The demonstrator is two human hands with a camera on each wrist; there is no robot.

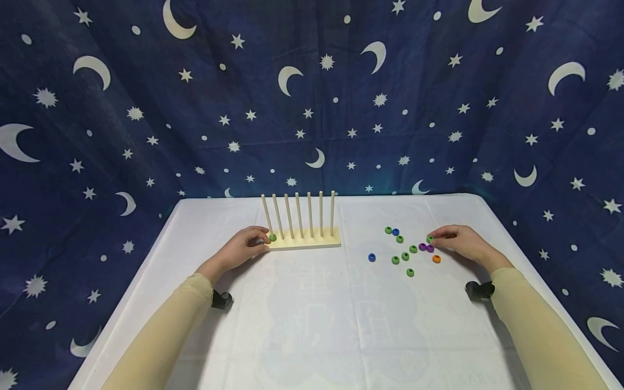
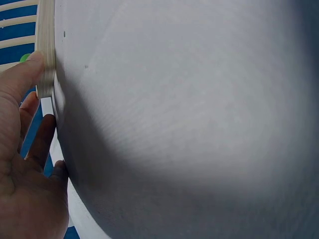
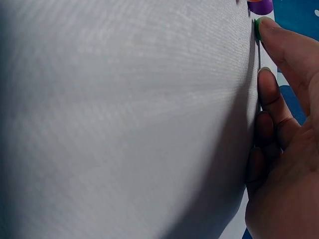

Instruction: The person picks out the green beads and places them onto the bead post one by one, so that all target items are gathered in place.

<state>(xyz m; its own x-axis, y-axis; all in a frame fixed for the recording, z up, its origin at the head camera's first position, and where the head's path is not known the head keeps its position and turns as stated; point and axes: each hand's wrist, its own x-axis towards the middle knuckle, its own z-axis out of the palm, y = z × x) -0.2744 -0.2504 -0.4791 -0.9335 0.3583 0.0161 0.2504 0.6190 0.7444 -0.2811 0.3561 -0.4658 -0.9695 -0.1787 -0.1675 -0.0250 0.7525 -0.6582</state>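
At the left of the head view, my left hand (image 1: 242, 248) grips the left end of a wooden peg rack (image 1: 307, 244), its thumb (image 2: 31, 74) against the base. Several upright pegs rise from the rack, and a green bead (image 1: 272, 238) sits low at the leftmost peg, beside the fingertips. Over on the right, my right hand (image 1: 458, 242) pinches another green bead (image 1: 430, 239) between thumb and fingertips. Two purple beads (image 1: 422, 247) lie just by those fingertips, and an orange bead (image 1: 436, 259) is a little nearer to me.
Several loose green beads (image 1: 405, 256) are scattered left of the right hand, with one blue bead (image 1: 396, 232) at the back and another blue bead (image 1: 372, 257) farther left. A white cloth (image 1: 312, 319) covers the table. Behind it hangs a dark blue star-and-moon curtain (image 1: 273, 141).
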